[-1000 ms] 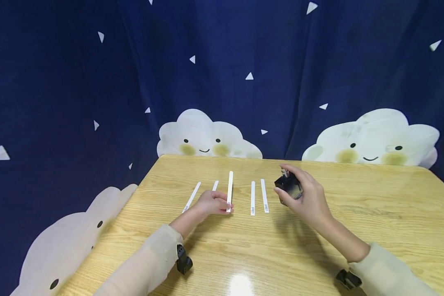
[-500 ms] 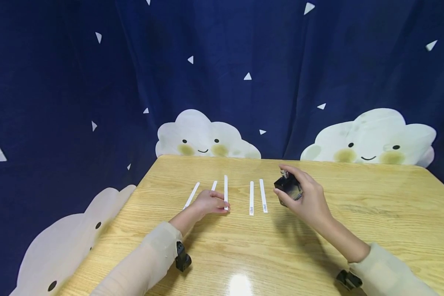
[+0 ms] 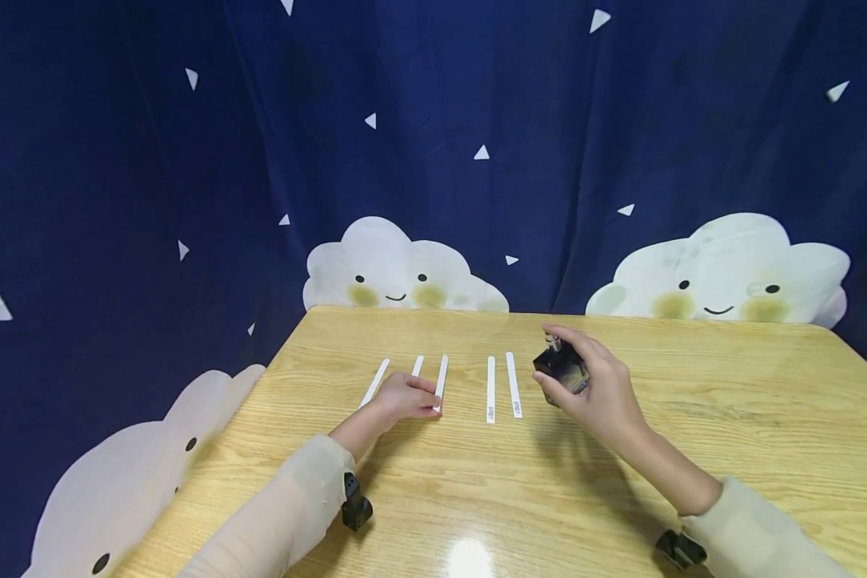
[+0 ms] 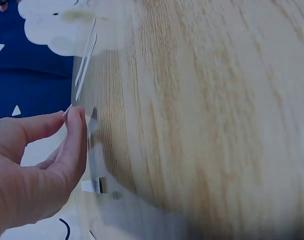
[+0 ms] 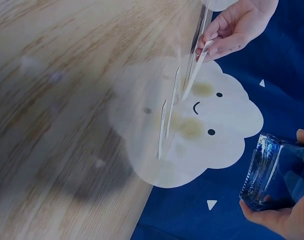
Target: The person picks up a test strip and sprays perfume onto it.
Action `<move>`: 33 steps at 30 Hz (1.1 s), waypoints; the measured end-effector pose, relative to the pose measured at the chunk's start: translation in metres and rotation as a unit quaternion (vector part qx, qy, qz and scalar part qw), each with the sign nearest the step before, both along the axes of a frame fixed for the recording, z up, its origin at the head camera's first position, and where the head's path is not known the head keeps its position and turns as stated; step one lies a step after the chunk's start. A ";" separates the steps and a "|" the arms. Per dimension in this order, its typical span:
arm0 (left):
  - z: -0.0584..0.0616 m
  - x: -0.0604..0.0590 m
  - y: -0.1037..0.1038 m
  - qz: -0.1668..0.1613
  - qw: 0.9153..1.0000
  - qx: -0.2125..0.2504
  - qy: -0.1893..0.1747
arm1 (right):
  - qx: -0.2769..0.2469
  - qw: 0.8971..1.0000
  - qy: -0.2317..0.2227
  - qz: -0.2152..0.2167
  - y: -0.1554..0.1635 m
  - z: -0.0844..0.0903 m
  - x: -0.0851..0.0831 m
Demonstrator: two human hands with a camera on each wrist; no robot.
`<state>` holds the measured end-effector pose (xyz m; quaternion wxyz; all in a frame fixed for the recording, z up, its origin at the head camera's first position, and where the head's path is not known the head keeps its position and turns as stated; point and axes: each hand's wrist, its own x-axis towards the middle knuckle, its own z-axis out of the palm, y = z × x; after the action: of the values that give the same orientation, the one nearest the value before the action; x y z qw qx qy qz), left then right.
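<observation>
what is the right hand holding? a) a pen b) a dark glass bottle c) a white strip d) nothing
b: the right hand grips a dark glass bottle above the table, while the left hand pinches a white strip.

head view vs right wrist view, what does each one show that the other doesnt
Only the head view shows all five white strips in a row, including the leftmost strip, both sleeves and the far table edge. Only the right wrist view shows that the bottle is clear glass with a bluish tint, seen from close by. Both show the right hand holding the bottle and the left hand pinching the near end of one strip on the wooden table.
</observation>
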<state>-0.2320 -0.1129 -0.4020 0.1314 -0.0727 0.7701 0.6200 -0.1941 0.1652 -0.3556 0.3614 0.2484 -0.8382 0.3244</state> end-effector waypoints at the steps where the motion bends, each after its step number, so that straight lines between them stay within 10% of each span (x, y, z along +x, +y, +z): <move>1: 0.000 0.000 -0.001 0.002 1.000 -0.003 0.002 | 0.000 1.000 0.000 0.001 0.000 0.000 0.000; 13: 0.002 0.003 0.001 0.010 0.999 -0.014 0.032 | 0.011 1.000 0.001 -0.001 -0.002 0.002 0.000; 23: 0.003 0.005 0.044 -0.024 0.995 -0.079 0.052 | 0.012 1.000 0.004 -0.002 -0.004 0.001 0.000; 33: 0.000 0.006 0.078 0.020 0.964 -0.244 0.103 | 0.008 1.000 0.007 -0.001 -0.006 -0.002 0.001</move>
<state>-0.2258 -0.0348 -0.4018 0.0175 -0.0534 0.9059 0.4198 -0.1927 0.1597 -0.3575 0.3652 0.2524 -0.8384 0.3161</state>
